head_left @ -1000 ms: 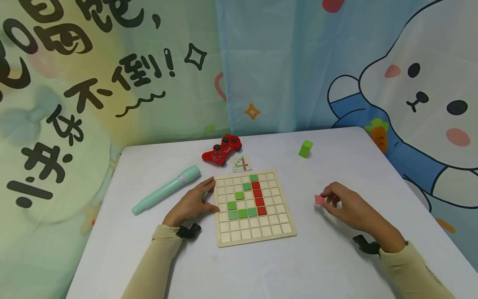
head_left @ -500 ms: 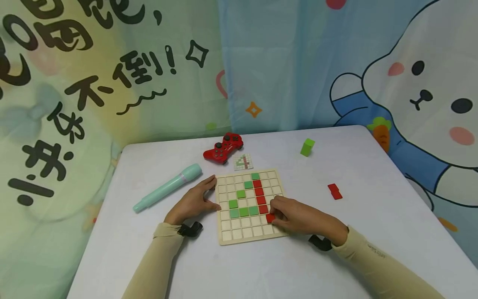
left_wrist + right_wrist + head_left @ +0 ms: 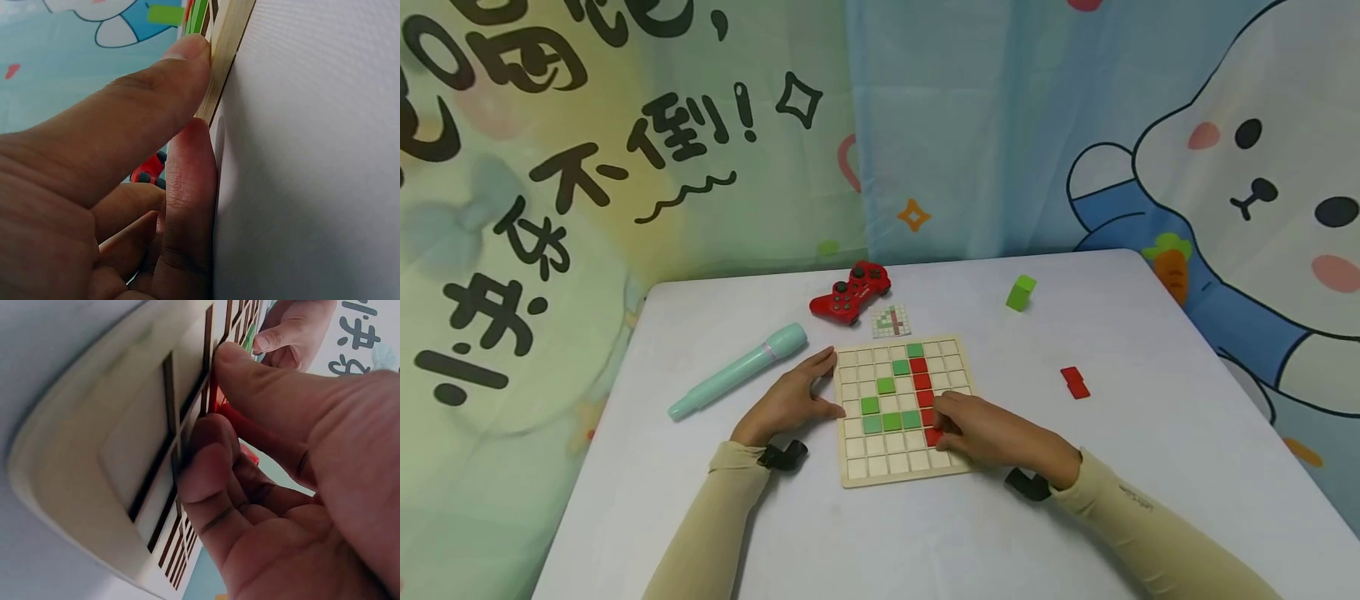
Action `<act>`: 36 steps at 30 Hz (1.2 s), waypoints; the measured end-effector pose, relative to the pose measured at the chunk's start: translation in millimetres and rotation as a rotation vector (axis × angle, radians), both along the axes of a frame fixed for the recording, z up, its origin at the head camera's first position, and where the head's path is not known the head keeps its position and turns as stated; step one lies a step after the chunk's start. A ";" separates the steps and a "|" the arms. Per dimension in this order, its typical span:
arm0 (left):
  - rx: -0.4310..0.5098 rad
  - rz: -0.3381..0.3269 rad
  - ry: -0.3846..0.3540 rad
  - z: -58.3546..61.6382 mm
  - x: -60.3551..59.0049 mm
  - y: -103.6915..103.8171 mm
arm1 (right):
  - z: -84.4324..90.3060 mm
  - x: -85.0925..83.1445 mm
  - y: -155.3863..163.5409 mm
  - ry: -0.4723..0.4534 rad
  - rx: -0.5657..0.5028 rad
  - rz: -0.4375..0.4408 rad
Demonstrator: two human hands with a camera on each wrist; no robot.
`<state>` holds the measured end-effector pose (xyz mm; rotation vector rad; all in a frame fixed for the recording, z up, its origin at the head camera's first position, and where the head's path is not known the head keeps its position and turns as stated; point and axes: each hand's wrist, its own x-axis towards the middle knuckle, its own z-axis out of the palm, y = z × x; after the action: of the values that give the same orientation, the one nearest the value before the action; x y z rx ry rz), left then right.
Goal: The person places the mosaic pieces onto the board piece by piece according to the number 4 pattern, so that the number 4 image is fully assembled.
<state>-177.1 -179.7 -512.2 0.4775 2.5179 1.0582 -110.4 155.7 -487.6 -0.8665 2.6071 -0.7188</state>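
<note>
A red tile (image 3: 933, 436) sits under the right hand (image 3: 992, 433) fingers (image 3: 212, 450), pinched against the wooden grid board (image 3: 880, 463). The left hand (image 3: 790, 404) lies flat on the tabletop (image 3: 1000, 542), fingers straight, thumb pressing the board's left edge.

The right hand (image 3: 992, 433) presses a red tile (image 3: 933, 436) into the grid board (image 3: 898, 473) while the left hand (image 3: 790, 404) steadies it.

Bare table (image 3: 925, 542) near board (image 3: 901, 477), both hands (image 3: 790, 404) upon it.

Red game controller (image 3: 850, 293), mint torch (image 3: 739, 370), green block (image 3: 1021, 292) on table (image 3: 1075, 517).
</note>
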 end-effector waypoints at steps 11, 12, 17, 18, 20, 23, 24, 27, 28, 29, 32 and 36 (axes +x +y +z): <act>0.013 0.010 -0.023 -0.3 2.3 1.0 | 10.8 2.2 55.8 0.109 -0.121 -0.232; 0.013 0.009 -0.021 -0.1 2.6 1.0 | 12.8 2.1 67.5 0.149 -0.129 -0.264; -0.001 0.005 -0.006 1.0 3.4 1.3 | 18.6 8.3 131.5 0.245 -0.161 -0.454; -0.001 0.003 -0.007 0.9 3.3 1.4 | 17.3 10.4 144.4 0.241 -0.165 -0.496; -0.003 0.003 -0.007 0.4 2.8 1.4 | 12.4 14.2 167.5 0.213 -0.170 -0.567; -0.002 0.006 -0.015 0.0 2.8 0.3 | -0.5 16.8 192.5 0.159 -0.158 -0.630; 0.001 0.011 -0.022 -0.2 2.8 -0.2 | -4.8 17.1 197.4 0.144 -0.150 -0.637; 0.004 0.014 -0.032 -0.6 3.3 -1.1 | -16.6 16.3 207.0 0.107 -0.131 -0.642; 0.006 0.013 -0.034 -0.7 3.3 -1.0 | -19.8 15.8 208.8 0.101 -0.126 -0.642; 0.008 0.013 -0.036 -0.9 3.3 -0.9 | -22.6 15.3 210.2 0.101 -0.122 -0.640; 0.014 0.012 -0.042 -0.7 3.2 0.6 | -27.6 14.4 212.5 0.126 -0.121 -0.616; 0.014 0.008 -0.039 -0.3 3.4 1.9 | -31.4 12.4 213.7 0.163 -0.104 -0.567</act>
<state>-173.7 -177.9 -512.5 0.4467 2.4823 1.0780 -98.0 369.4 -518.9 -0.1982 3.0149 -0.9617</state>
